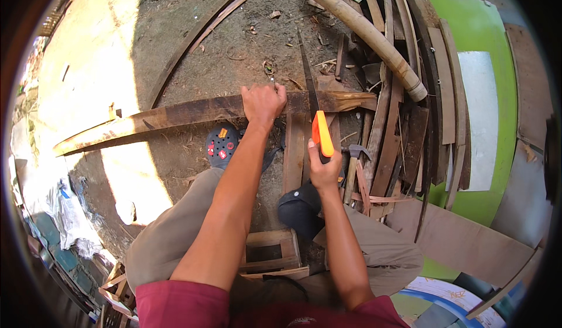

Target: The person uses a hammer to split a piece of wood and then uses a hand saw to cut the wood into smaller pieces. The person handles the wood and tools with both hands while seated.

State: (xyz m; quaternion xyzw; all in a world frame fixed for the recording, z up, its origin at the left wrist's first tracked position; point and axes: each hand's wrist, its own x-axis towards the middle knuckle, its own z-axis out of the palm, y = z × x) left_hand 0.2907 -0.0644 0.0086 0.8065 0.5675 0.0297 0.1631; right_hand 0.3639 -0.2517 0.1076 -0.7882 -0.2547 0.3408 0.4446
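Note:
My right hand [326,167] is wrapped round the orange and black handle of a handsaw [311,88]. Its dark blade points away from me and lies across a long wooden plank [193,111], near the plank's splintered right end. To the left of the blade, my left hand [263,102] is closed over the plank, with the knuckles up. A small thin tip shows just beyond those fingers; I cannot make out what it is. Under the plank near the blade, a wooden board [294,152] runs toward me.
A hammer [353,170] stands by my right wrist. Stacked scrap boards [389,135] and a bamboo pole [369,35] lie to the right, beside a green panel [494,99]. Two thin strips [196,41] rest on the ground at the far left. My clog [222,144] is near the plank.

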